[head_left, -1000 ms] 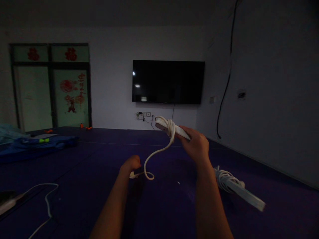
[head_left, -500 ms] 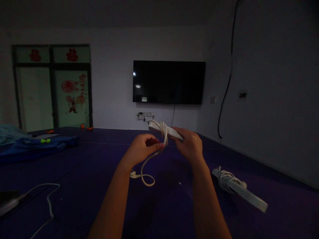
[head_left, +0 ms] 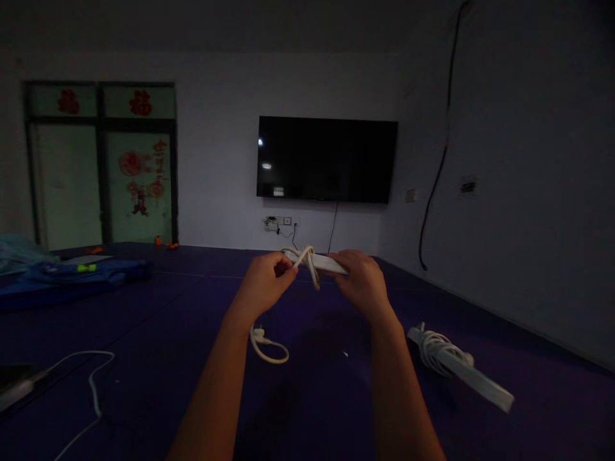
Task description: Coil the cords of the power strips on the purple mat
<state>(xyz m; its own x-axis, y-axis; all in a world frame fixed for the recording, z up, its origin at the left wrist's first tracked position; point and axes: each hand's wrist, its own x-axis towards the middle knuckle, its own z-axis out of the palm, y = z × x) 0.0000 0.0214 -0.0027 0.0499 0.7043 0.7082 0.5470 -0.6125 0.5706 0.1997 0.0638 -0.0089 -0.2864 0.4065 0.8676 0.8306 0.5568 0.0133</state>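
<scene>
White power strip (head_left: 331,263), roughly level, mid-air, right hand (head_left: 364,283) gripping its right end. White cord (head_left: 311,261) wrapped round its middle, pinched by my left hand (head_left: 263,285). Tail loops down near-left, ending in the plug (head_left: 258,332).

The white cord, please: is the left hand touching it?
Touching. The head view shows the left hand pinching the white cord where it wraps the power strip in the right hand.

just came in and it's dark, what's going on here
A person holds a white power strip up in the right hand, while the left hand pinches its cord beside the turns wound round the strip. The plug end trails below. A second, wrapped strip lies on the purple floor to the right.
</scene>
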